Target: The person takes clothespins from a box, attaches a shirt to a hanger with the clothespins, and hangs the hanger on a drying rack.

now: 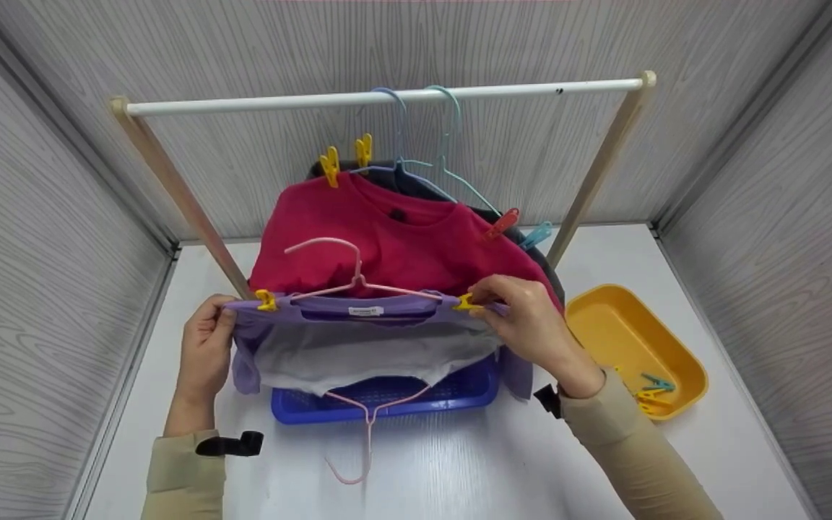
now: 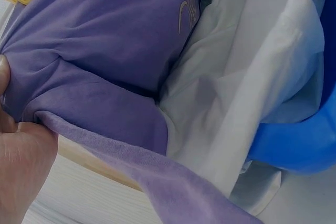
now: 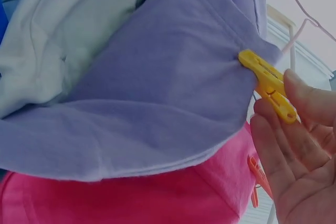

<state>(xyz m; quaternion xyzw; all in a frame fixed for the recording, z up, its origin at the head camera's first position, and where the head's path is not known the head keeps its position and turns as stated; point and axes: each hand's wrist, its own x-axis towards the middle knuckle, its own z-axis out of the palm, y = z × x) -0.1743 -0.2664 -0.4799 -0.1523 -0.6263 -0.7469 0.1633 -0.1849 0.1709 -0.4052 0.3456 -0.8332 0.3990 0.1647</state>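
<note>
My left hand [image 1: 203, 350] pinches the left shoulder of a purple shirt [image 2: 105, 51], drawing the cloth out sideways. At the other shoulder, my right hand [image 1: 531, 318] holds a yellow clothespin [image 3: 268, 80] between thumb and fingers, its jaws on the shirt's edge. A second yellow clothespin [image 1: 266, 300] grips the left shoulder near my left hand. Inside the purple collar sits a pink hanger [image 1: 360, 279], its hook pointing up and free of the rod. Below lies a white garment [image 1: 380, 350] over a blue basket [image 1: 452, 409], with another pink hanger [image 1: 370, 437] sticking out of it.
Behind, a red shirt [image 1: 401, 245] and a dark garment [image 1: 553, 278] hang on hangers from a white rod [image 1: 264, 102], with yellow, red and blue clothespins on them. A yellow tray [image 1: 604, 303] at the right holds several clothespins [image 1: 656, 383]. Wooden posts [image 1: 185, 198] support the rod.
</note>
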